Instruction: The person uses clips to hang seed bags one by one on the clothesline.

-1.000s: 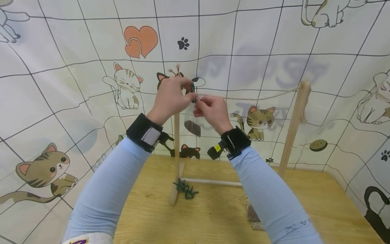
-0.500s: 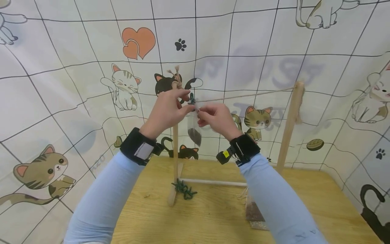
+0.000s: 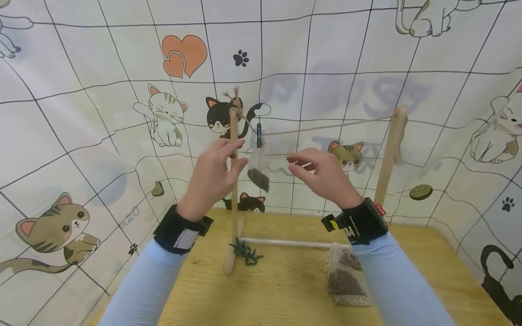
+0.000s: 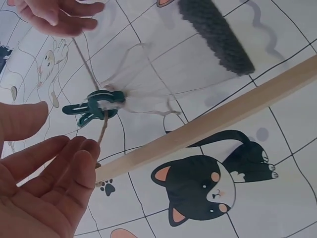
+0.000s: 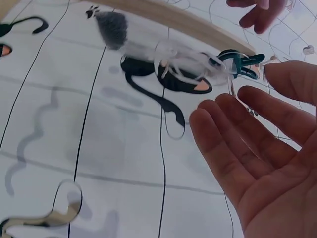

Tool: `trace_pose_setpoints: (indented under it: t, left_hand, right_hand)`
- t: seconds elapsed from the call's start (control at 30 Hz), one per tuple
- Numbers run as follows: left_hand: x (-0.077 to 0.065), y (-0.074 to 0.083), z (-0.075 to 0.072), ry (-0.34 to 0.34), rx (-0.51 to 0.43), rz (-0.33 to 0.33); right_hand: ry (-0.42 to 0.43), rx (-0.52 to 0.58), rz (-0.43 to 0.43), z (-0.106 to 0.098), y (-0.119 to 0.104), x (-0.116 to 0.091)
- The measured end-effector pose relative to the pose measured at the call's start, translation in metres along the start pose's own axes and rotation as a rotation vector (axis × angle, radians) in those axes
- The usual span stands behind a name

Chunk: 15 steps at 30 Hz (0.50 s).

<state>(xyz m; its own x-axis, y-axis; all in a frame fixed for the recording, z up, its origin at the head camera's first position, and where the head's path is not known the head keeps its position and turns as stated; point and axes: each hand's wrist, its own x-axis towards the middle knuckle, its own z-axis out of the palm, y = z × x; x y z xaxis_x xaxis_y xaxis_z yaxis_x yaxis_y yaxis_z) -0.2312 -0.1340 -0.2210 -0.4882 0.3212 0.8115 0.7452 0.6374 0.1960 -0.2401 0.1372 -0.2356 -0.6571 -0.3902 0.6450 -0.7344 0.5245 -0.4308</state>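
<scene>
A sheer drawstring pouch with dark grainy filling at its bottom hangs from the rope. A dark green clothespin clips its top to the rope; in the left wrist view the clothespin bites on both rope and pouch mouth. My left hand is left of the pouch, fingers and thumb spread apart, holding nothing. To the right of the pouch, apart from it, my right hand has loosely bent fingers with nothing between them. In the right wrist view the pouch hangs beyond my right fingers.
The rope is tied between two wooden posts, left and right, joined low down by a pale crossbar. Several green clothespins lie at the left post's foot. Filled sheer pouches lie on the wooden table at right.
Both hands have let go of the clothespin and pouch and drawn apart, lower and to either side. The pouch now hangs from the rope by the clothespin. The pouches on the table show more fully.
</scene>
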Motion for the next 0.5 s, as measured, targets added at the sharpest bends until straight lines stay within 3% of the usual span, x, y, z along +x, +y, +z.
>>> trace_pose_setpoints:
  t: [0.3, 0.5]
  left_hand:
    - [-0.046, -0.001, 0.025, 0.067, 0.051, 0.056]
    - [-0.079, 0.0, 0.048, 0.092, 0.035, 0.047]
  right_hand:
    - [0.201, -0.161, -0.125, 0.002, 0.025, -0.054]
    - [0.273, -0.193, -0.117, 0.012, 0.04, -0.088]
